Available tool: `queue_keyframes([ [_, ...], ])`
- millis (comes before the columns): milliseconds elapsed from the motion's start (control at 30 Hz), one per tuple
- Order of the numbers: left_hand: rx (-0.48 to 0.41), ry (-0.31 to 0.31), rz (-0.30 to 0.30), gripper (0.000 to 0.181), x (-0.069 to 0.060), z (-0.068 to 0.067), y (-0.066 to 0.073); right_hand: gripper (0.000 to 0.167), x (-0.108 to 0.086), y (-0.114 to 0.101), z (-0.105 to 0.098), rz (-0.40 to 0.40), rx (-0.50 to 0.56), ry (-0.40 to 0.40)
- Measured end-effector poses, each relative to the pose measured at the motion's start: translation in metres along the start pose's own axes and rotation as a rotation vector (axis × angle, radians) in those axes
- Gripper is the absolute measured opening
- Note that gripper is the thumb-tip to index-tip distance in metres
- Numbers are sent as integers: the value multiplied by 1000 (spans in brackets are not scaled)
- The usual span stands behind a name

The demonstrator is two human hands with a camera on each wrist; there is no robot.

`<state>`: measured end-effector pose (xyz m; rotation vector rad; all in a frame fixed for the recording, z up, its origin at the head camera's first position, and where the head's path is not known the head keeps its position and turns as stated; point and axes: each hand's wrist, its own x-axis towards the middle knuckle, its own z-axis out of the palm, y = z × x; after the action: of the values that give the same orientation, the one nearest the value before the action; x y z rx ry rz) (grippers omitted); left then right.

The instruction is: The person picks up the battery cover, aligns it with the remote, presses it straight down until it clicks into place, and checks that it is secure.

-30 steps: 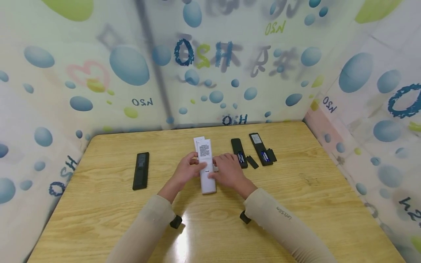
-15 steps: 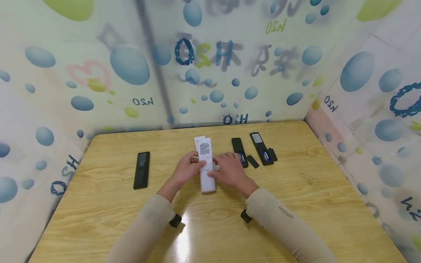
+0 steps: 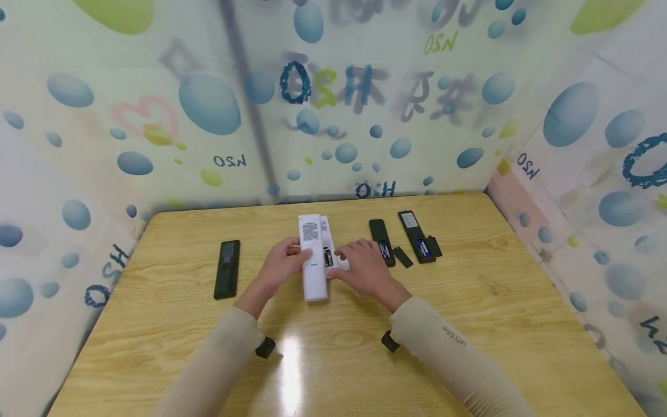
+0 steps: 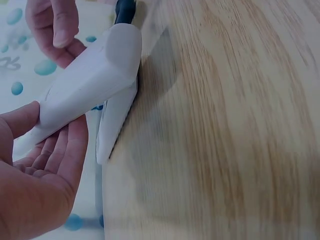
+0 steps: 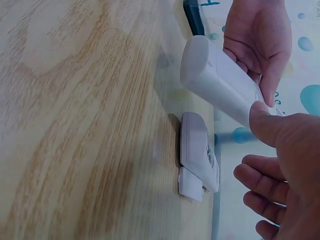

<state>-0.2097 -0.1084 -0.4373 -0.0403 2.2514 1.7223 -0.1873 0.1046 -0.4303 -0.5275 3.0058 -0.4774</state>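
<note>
In our left hand [image 3: 281, 264] we grip a long white remote [image 3: 315, 282], back printed, end rounded, above the wooden table [image 3: 469, 324]; beside it, our right hand [image 3: 366, 267] curves loose-fingered, thumb contact unclear.

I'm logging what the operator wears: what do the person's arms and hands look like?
Long beige sleeves cover both arms; the right sleeve carries small dark lettering. A small black block sits below each cuff. The left hand and right hand are gloveless. No cables show.
</note>
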Motion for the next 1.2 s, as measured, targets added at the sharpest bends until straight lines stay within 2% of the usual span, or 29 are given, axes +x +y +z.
queue_keyframes([
  [233,26,29,-48,48,1,-24,-7,49,0,0,2,-12,15,1],
  [533,39,61,-69,55,2,-51,-18,49,0,-2,4,-30,-12,0],
  [733,70,73,-72,58,2,-63,-20,50,0,-4,4,-33,-17,4],
  [967,93,108,-109,59,5,-73,-21,48,0,-4,6,-38,-18,-3],
  [1200,205,160,-129,59,11,-84,-25,47,0,-3,7,-35,-8,1],
])
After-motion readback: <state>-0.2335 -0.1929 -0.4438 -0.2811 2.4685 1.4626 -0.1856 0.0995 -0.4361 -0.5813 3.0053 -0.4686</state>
